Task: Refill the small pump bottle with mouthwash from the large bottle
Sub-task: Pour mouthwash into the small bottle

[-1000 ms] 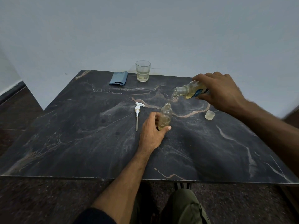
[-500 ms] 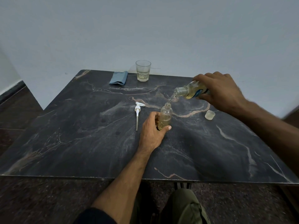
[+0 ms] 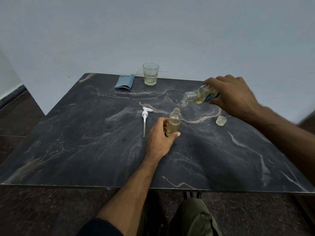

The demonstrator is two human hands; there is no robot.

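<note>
The small clear bottle [image 3: 174, 121] stands upright on the dark marble table [image 3: 85, 133], partly filled with yellowish liquid, its neck uncapped. My left hand [image 3: 160, 136] grips its lower part, thumb in front. My right hand [image 3: 233, 94] holds the large mouthwash bottle [image 3: 199, 95] tipped almost level, mouth pointing left just above the small bottle's neck. A thin stream of liquid runs from it into the small bottle. The white pump head [image 3: 145, 119] with its dip tube lies flat to the left of my left hand.
A clear cap [image 3: 221, 120] sits on the table below my right wrist. At the far edge stand a glass [image 3: 150, 74] with a little yellowish liquid and a folded blue cloth [image 3: 125, 82]. A wall rises right behind the table.
Both hands and both bottles stay in place while the pouring goes on. The liquid level in the small bottle looks slightly higher.
</note>
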